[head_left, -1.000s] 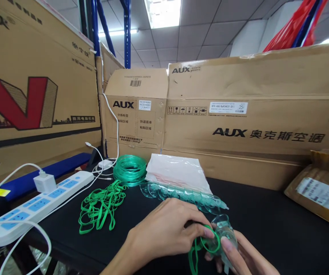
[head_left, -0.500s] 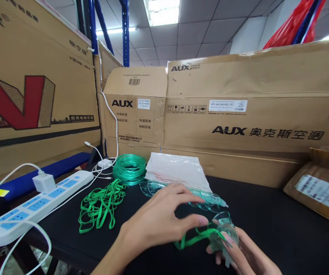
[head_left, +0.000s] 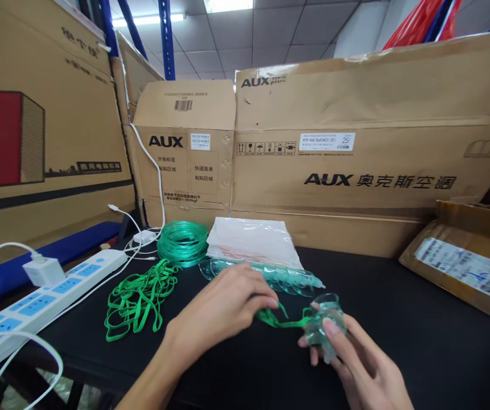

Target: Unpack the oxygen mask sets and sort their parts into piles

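The left hand [head_left: 214,313] covers the end of the green strap [head_left: 285,323]; the right hand [head_left: 359,364], cut by the bottom edge, hides part of the clear mask [head_left: 324,327]; the power strip [head_left: 35,299] runs off the left edge; the label [head_left: 326,141] print is too small to read.

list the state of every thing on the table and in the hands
left hand: pinching the green strap
right hand: gripping the clear mask
green strap: stretched from left fingers to clear mask
clear mask: held, strap attached
nested masks: lying in a row
loose straps: tangled heap
tubing: coiled
power strip: charger plugged in
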`<action>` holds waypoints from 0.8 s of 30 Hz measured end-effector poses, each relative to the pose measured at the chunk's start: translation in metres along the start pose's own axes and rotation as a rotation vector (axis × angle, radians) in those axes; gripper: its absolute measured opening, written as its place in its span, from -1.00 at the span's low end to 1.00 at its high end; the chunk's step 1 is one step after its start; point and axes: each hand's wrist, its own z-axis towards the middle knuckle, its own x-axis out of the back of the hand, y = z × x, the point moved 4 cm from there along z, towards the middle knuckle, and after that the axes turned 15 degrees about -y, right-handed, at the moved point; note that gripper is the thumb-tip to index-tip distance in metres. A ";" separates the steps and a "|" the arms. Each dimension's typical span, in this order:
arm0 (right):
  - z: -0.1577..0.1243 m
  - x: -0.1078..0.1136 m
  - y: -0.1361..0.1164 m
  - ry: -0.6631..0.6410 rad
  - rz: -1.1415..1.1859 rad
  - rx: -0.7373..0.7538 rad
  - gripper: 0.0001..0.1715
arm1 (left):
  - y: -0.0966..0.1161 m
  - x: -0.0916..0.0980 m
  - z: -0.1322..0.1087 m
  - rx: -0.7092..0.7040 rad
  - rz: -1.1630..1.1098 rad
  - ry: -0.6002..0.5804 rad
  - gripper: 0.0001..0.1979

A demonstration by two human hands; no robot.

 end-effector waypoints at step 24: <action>0.000 0.003 0.010 0.014 0.042 0.033 -0.54 | 0.011 -0.025 0.010 0.081 -0.014 -0.052 -0.85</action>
